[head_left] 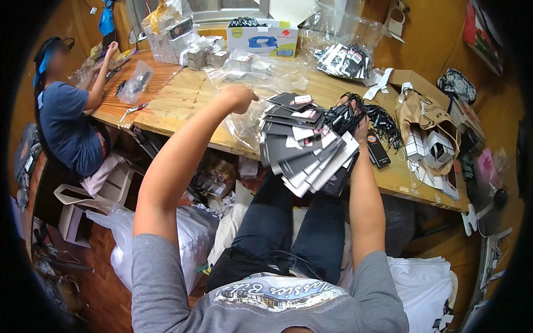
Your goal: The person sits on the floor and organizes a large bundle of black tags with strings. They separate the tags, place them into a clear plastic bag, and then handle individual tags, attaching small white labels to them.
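My right hand [360, 129] is closed round the black strings [347, 114] of a thick bunch of hang tags. The black and white hang tags [311, 150] fan out to the left and toward me, over the table's front edge and above my lap. My left hand [240, 100] is raised just left of the fan, apart from it. Its fingers are curled together with the tips toward the tags; whether they hold anything small is hidden. Beside my right hand, a black tag [378, 150] lies on the wooden table [183, 105].
Clear plastic bags [261, 72] and small stacked boxes [166, 47] sit at the back, near a printed carton [262, 41]. More tags [347, 61] lie at back right. A brown paper bag [427, 116] stands right. Another person [69, 116] sits far left near scissors [133, 111].
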Tool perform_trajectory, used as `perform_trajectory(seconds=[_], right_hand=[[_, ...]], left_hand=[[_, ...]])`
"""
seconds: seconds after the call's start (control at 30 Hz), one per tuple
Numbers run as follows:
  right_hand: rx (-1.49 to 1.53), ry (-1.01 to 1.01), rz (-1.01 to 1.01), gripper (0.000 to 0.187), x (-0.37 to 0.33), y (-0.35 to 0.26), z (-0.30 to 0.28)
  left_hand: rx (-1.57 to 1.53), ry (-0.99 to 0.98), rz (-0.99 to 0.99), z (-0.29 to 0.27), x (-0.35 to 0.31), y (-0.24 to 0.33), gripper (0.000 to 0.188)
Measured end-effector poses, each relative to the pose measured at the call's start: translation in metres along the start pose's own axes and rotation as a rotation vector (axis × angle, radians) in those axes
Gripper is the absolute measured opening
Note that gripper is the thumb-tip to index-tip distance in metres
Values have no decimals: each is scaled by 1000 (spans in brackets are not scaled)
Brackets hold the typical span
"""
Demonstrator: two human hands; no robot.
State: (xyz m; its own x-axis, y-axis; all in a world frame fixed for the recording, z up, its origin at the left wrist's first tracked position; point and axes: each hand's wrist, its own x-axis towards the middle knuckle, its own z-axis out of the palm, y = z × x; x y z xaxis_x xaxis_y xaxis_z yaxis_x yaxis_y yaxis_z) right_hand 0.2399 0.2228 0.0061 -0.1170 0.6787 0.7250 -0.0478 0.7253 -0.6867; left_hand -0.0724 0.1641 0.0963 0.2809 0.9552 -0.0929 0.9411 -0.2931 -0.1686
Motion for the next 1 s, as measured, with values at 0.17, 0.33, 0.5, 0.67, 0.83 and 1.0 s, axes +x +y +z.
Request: perform_trajectory(seconds=[0.17, 0.33, 0.5, 0.67, 0.83, 1.0], right_hand=[[437, -56, 254, 25, 14, -29, 25], [928, -158, 398, 28, 27, -44, 43], [982, -393, 368, 37, 40, -91, 67], [1011, -455, 365, 36, 47, -100, 80], [1022, -497, 370, 32, 52, -111, 96], [-431, -375, -737, 25, 76, -84, 76]], left_hand=[[-6, 111, -80, -26, 8, 33, 21], [159, 294, -41, -13, 12, 27, 37], [-110, 307, 93, -29, 10, 21, 25], [164, 206, -51, -28, -4, 22, 19], [-72, 342, 136, -29, -9, 20, 44], [-282, 655, 91, -42, -10, 14, 55]])
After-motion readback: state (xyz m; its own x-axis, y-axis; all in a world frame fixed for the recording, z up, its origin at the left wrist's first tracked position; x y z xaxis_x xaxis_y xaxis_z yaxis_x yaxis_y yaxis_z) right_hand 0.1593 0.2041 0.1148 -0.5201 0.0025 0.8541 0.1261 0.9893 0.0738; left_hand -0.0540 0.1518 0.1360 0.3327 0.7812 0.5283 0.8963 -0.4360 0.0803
